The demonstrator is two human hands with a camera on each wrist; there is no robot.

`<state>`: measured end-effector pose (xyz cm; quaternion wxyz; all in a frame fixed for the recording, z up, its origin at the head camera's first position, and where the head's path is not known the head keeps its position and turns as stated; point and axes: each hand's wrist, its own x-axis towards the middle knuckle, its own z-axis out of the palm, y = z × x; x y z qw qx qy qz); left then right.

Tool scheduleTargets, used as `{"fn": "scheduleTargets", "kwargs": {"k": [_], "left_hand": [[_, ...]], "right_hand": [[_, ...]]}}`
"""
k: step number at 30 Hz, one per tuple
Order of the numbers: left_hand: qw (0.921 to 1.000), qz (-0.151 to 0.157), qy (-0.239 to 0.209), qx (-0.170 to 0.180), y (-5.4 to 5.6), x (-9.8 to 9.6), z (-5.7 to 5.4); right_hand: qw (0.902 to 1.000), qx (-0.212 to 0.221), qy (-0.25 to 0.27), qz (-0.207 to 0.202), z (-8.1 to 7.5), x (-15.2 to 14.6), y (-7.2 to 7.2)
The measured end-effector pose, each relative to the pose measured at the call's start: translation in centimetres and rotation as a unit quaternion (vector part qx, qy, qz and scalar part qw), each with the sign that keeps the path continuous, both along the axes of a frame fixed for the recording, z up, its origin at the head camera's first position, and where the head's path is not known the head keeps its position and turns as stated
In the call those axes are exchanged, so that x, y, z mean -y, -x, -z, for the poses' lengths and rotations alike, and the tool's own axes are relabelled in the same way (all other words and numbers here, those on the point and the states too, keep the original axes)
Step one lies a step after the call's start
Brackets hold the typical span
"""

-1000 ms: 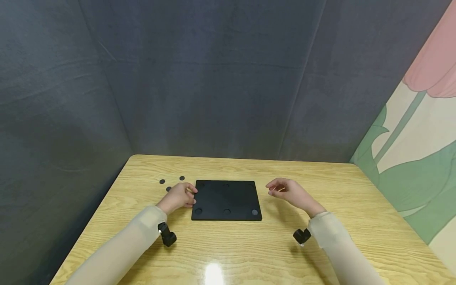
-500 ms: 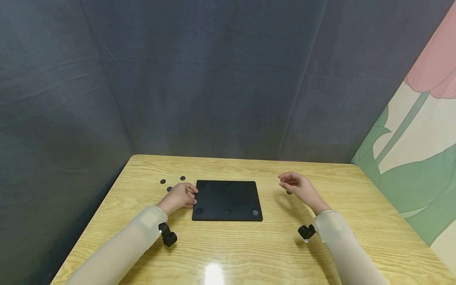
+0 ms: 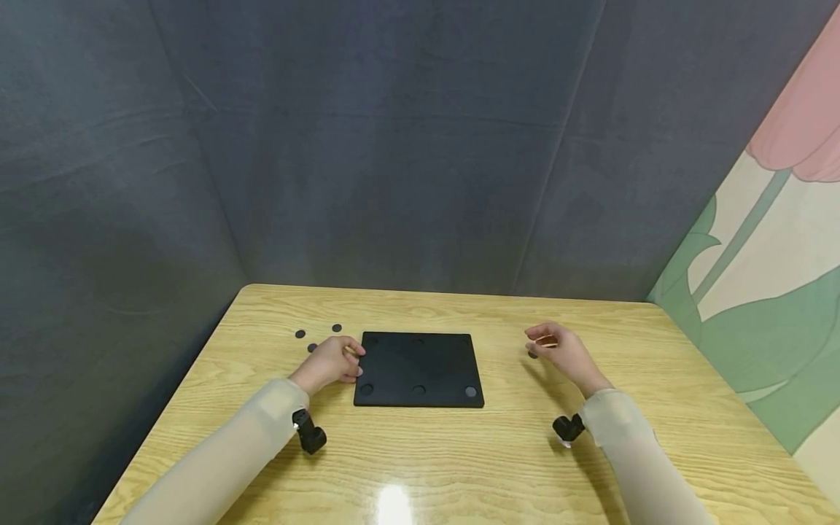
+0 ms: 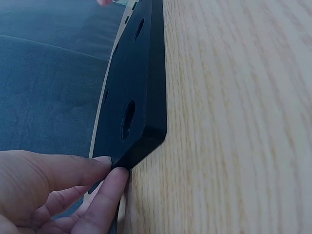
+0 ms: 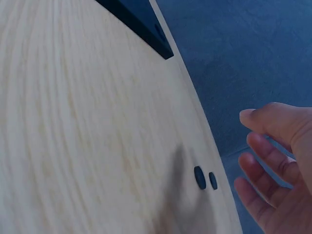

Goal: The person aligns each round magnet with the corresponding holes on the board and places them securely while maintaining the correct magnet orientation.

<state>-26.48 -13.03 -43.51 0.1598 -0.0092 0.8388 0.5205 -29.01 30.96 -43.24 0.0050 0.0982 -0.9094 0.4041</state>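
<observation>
- Long, off-white fabric left sleeve [image 3: 216, 456], smooth and plain along the forearm, with a paler patch near the wrist.
- Long, off-white fabric right sleeve [image 3: 646, 474], of matching colour, its wrist end wider and looser, with a ridge and an uneven edge.
- Small, black, angular left wrist camera [image 3: 311, 440], mounted on the sleeve's inner side by a narrow dark bracket; a tiny white spot shows on the bracket.
- Small, black, blocky right wrist camera [image 3: 563, 429], notched between its two parts, with a whitish bit at its lower edge.
- Ungloved left hand [image 3: 326, 363], its thumbnail short.
- Ungloved right hand [image 3: 566, 356], its thumbnail short too.
</observation>
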Motion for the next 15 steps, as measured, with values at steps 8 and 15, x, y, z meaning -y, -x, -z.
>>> {"fn": "scheduleTargets", "kwargs": {"k": [8, 15], "left_hand": [[1.0000, -0.001, 0.002, 0.004, 0.0, 0.0, 0.0], [1.0000, -0.005, 0.003, 0.004, 0.1, -0.1, 0.0]], "right_hand": [[0.9993, 0.031, -0.003, 0.021, 0.9, -0.5, 0.3], [0.9982, 0.053, -0.008, 0.027, 1.8, -1.0, 0.6]]}}
